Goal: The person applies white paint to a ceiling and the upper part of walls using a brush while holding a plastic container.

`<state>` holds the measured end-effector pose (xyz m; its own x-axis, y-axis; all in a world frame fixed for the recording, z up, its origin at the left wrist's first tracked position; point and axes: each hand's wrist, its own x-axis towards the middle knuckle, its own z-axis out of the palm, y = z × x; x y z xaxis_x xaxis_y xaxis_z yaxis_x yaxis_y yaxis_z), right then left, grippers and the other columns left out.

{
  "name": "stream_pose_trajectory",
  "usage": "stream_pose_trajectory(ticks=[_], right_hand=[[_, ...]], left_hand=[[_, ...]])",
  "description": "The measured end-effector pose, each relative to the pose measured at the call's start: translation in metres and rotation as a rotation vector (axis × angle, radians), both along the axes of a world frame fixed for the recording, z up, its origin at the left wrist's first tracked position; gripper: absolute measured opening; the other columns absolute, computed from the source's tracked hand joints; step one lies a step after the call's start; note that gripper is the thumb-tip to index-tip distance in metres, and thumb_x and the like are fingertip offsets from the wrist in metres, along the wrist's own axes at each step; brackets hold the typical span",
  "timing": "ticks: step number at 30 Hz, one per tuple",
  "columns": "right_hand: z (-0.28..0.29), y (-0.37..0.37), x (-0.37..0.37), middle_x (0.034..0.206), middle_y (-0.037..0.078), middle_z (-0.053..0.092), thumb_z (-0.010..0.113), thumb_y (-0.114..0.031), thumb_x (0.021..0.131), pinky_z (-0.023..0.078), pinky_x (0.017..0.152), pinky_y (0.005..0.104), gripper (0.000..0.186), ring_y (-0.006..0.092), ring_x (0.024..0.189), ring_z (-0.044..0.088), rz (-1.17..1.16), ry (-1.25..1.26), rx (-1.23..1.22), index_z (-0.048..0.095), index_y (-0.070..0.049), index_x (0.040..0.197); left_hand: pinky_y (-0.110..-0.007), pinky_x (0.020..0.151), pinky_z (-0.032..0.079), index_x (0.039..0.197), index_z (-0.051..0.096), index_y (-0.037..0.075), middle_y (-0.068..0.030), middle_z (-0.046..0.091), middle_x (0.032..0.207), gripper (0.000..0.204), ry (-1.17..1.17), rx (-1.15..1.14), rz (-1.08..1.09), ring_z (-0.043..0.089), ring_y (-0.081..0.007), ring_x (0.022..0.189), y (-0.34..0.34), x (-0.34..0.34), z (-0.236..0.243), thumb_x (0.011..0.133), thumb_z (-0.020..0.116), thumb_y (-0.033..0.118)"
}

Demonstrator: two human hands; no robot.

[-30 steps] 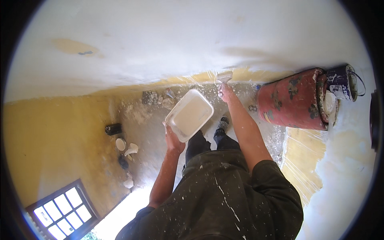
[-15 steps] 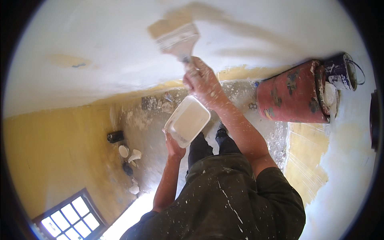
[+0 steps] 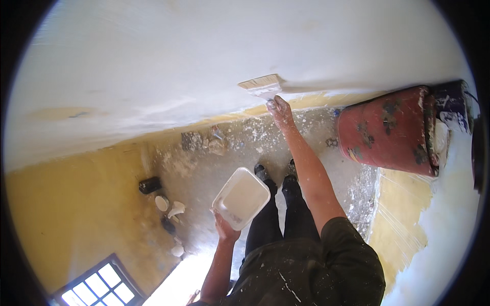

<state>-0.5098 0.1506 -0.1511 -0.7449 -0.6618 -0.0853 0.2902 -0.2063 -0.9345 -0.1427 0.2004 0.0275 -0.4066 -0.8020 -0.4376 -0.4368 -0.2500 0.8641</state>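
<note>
My right hand [image 3: 281,113] is closed round the handle of a wide, flat paintbrush [image 3: 263,87] with pale bristles. The bristles lie against or very close to the white-coated wall [image 3: 168,66], low down, above a strip of bare yellow. In my left hand [image 3: 225,227] is a shallow, pale plastic tub [image 3: 242,198], gripped by its lower left side, with whitish paint inside. The tub is held out before my legs, tilted in the picture. White specks dot my right hand and forearm.
A large red drum [image 3: 385,127] with worn patches stands at the right, beside a dark paint bucket [image 3: 453,109]. Debris [image 3: 217,143] lies along the wall's foot. A black container [image 3: 149,185] and white scraps lie left, near a window [image 3: 102,283]. Paint spatters the floor.
The paintbrush has come down the wall and to the right, with my right arm stretched farther out. The tub stays in my left hand, lower in view. The view has shifted slightly.
</note>
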Motion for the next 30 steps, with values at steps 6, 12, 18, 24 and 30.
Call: stream_pose_trajectory(ticks=[6, 12, 18, 24, 30], right_hand=[[-0.098, 0.018, 0.026, 0.076, -0.002, 0.053, 0.063, -0.019, 0.087, 0.041, 0.059, 0.0204, 0.019, 0.0058, 0.068, 0.049, -0.157, -0.2, 0.011, 0.059, -0.003, 0.095], [-0.132, 0.037, 0.049, 0.067, -0.004, 0.051, 0.06, -0.04, 0.087, 0.034, 0.045, 0.0213, 0.03, 0.0054, 0.057, 0.046, -0.214, -0.452, 0.323, 0.055, -0.011, 0.084], [-0.145, 0.072, 0.046, 0.063, -0.003, 0.047, 0.052, -0.034, 0.091, 0.033, 0.04, 0.0214, 0.027, 0.0068, 0.05, 0.044, -0.283, -0.692, 0.551, 0.053, -0.008, 0.083], [0.001, 0.036, -0.009, 0.067, 0.001, 0.049, 0.048, -0.023, 0.091, 0.032, 0.04, 0.0222, 0.019, 0.0085, 0.05, 0.043, -0.047, -0.475, 0.189, 0.053, -0.006, 0.084], [0.211, 0.06, 0.028, 0.063, -0.001, 0.043, 0.047, -0.02, 0.091, 0.031, 0.039, 0.021, 0.019, 0.0052, 0.047, 0.038, -0.057, -0.367, 0.16, 0.052, -0.005, 0.081]], left_hand=[[-0.038, 0.091, 0.042, 0.131, 0.037, 0.005, -0.0113, 0.049, 0.121, 0.066, -0.455, -0.729, -0.582, 0.05, -0.0252, 0.11, -0.009, 0.01, -0.008, 0.075, 0.067, 0.02], [-0.04, 0.093, 0.042, 0.128, 0.037, 0.0, -0.0177, 0.054, 0.117, 0.063, -0.505, -0.512, -0.494, 0.055, -0.0302, 0.106, 0.0, 0.055, -0.039, 0.079, 0.066, 0.024], [-0.034, 0.085, 0.046, 0.133, 0.035, 0.007, -0.0104, 0.05, 0.12, 0.055, -0.287, -0.214, -0.267, 0.054, -0.0237, 0.106, 0.006, 0.048, -0.035, 0.088, 0.054, 0.032], [-0.037, 0.096, 0.039, 0.133, 0.034, 0.007, -0.011, 0.048, 0.125, 0.048, -0.374, -0.505, -0.425, 0.049, -0.0257, 0.113, 0.006, 0.036, -0.015, 0.093, 0.045, 0.03], [-0.038, 0.103, 0.032, 0.133, 0.036, 0.006, -0.0115, 0.047, 0.126, 0.053, -0.262, -0.484, -0.458, 0.044, -0.0253, 0.119, -0.005, 0.037, -0.01, 0.089, 0.05, 0.033]])
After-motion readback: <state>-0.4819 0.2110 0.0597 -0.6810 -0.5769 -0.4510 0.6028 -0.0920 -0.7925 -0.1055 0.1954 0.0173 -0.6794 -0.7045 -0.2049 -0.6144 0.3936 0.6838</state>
